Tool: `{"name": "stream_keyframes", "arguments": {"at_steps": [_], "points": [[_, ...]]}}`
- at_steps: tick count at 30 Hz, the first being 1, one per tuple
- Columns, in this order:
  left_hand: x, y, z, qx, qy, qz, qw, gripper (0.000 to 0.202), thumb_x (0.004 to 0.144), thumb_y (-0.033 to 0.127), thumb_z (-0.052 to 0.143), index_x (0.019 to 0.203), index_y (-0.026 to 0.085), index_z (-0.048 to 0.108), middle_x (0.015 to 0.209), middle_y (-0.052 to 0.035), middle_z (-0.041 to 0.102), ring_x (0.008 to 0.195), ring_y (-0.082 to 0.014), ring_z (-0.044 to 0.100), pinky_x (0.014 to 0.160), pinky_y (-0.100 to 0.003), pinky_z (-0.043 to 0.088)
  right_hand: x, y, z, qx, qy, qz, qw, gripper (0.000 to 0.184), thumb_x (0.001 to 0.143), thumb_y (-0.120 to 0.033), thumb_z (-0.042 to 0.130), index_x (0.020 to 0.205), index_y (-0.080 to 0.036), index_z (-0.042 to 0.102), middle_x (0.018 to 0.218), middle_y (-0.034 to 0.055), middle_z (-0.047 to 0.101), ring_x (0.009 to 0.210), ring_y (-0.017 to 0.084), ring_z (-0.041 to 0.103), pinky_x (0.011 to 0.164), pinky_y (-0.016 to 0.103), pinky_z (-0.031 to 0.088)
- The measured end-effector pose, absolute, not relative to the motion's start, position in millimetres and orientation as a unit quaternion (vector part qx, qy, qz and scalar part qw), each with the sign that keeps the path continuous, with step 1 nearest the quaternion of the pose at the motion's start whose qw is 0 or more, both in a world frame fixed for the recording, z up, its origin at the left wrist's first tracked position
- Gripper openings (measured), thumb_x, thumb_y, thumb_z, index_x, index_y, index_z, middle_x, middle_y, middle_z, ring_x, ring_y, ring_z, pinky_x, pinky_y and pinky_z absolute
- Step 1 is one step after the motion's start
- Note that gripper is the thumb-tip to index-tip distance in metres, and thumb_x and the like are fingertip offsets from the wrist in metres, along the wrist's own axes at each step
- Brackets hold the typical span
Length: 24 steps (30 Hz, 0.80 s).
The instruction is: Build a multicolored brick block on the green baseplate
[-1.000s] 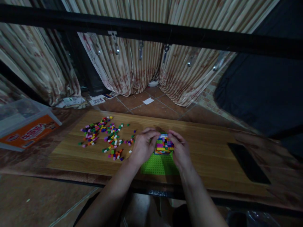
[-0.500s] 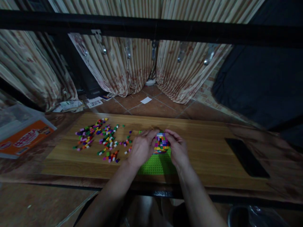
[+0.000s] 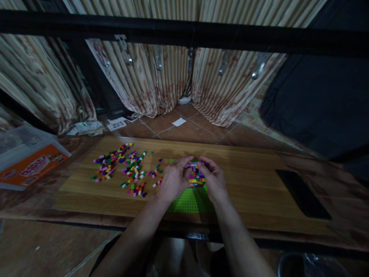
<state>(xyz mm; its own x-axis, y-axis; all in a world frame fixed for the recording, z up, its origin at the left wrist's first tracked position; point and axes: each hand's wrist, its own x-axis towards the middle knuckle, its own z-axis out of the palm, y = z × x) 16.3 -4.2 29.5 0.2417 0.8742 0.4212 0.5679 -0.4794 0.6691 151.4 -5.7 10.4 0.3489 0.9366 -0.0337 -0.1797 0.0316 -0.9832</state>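
Observation:
A small, multicoloured structure of toy bricks (image 3: 196, 180) stands on a green studded baseplate (image 3: 188, 202). My left hand (image 3: 174, 177) curves round its left side, fingers bent over the far edge. On the other side, my right hand (image 3: 215, 179) has its thumb over the top right and its fingers curled behind. Both hands touch the structure, and they hide its sides and back. Whether a loose brick sits between my fingertips is too small to see.
Loose bricks (image 3: 134, 169) lie scattered across the left of the wooden board (image 3: 245, 184). A black phone-like slab (image 3: 302, 194) rests at the right end. A clear plastic box with an orange label (image 3: 34, 169) stands at far left. Curtains (image 3: 161, 84) hang beyond the board.
My right thumb has moved left over the structure's top, and the right fingers have shifted slightly with it. The left hand stays at the left side. The view has shifted a little.

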Motion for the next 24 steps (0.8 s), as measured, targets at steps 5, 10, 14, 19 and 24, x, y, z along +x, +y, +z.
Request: {"name": "stream_keyframes", "arguments": {"at_steps": [5, 10, 14, 19, 24], "points": [[15, -8, 30, 0.760, 0.466, 0.403, 0.209, 0.042, 0.081, 0.006, 0.049, 0.119, 0.020, 0.058, 0.113, -0.0050, 0.068, 0.103, -0.0171, 0.064, 0.095, -0.033, 0.050, 148, -2, 12, -0.581, -0.426, 0.386, 0.576, 0.046, 0.060, -0.035, 0.076, 0.102, -0.018, 0.068, 0.103, 0.0067, 0.070, 0.094, 0.023, 0.063, 0.086, 0.038, 0.048], [13, -9, 30, 0.737, 0.476, 0.420, 0.233, 0.038, 0.083, 0.008, 0.049, 0.119, 0.018, 0.058, 0.107, -0.0057, 0.070, 0.100, -0.0172, 0.066, 0.092, -0.033, 0.051, 148, 1, 9, -0.579, -0.445, 0.384, 0.565, 0.044, 0.061, -0.032, 0.073, 0.102, -0.018, 0.068, 0.100, 0.0065, 0.070, 0.089, 0.022, 0.064, 0.084, 0.038, 0.049], [4, -7, 32, 0.722, 0.488, 0.436, 0.225, 0.038, 0.083, 0.009, 0.051, 0.118, 0.020, 0.059, 0.105, -0.0041, 0.070, 0.097, -0.0163, 0.066, 0.092, -0.032, 0.051, 148, -1, 9, -0.576, -0.431, 0.402, 0.567, 0.043, 0.061, -0.032, 0.073, 0.102, -0.017, 0.068, 0.090, 0.0042, 0.071, 0.077, 0.019, 0.064, 0.075, 0.035, 0.050], [-22, 1, 29, 0.681, 0.537, 0.450, 0.212, 0.035, 0.082, 0.012, 0.052, 0.116, 0.017, 0.060, 0.101, -0.0053, 0.071, 0.090, -0.0157, 0.068, 0.085, -0.028, 0.053, 145, -2, 14, -0.581, -0.389, 0.429, 0.571, 0.043, 0.056, -0.031, 0.076, 0.096, -0.018, 0.070, 0.080, 0.0013, 0.071, 0.068, 0.017, 0.063, 0.068, 0.032, 0.050], [-55, 9, 20, 0.661, 0.606, 0.396, 0.200, 0.031, 0.081, 0.015, 0.052, 0.110, 0.016, 0.064, 0.098, -0.0071, 0.072, 0.090, -0.0179, 0.068, 0.083, -0.029, 0.053, 146, -1, 15, -0.588, -0.379, 0.444, 0.560, 0.042, 0.054, -0.030, 0.079, 0.094, -0.019, 0.071, 0.076, -0.0001, 0.070, 0.063, 0.016, 0.061, 0.062, 0.031, 0.051]]}}
